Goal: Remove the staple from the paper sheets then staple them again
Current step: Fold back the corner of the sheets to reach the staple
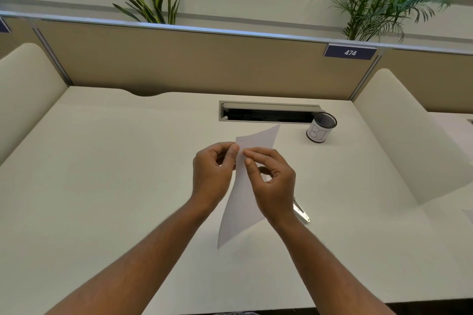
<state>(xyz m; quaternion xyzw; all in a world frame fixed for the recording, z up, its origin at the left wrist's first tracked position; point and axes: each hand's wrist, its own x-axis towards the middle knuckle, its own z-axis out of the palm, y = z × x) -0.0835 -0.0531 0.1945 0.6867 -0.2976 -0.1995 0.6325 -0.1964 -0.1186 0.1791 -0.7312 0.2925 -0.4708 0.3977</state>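
Note:
White paper sheets (240,202) are held up above the desk, bent and curling. My left hand (212,174) pinches their left edge near the top corner between thumb and forefinger. My right hand (271,181) pinches the same area from the right, thumb and forefinger tips on the paper just below the top left corner. A faint small mark shows near that corner; I cannot tell whether it is the staple. A metal stapler (302,211) lies on the desk behind my right wrist, mostly hidden.
A mesh pen cup (321,128) with a white label stands at the back right. An open cable slot (268,112) is set into the white desk (115,174). A beige partition (179,64) closes the back, with curved side dividers left and right.

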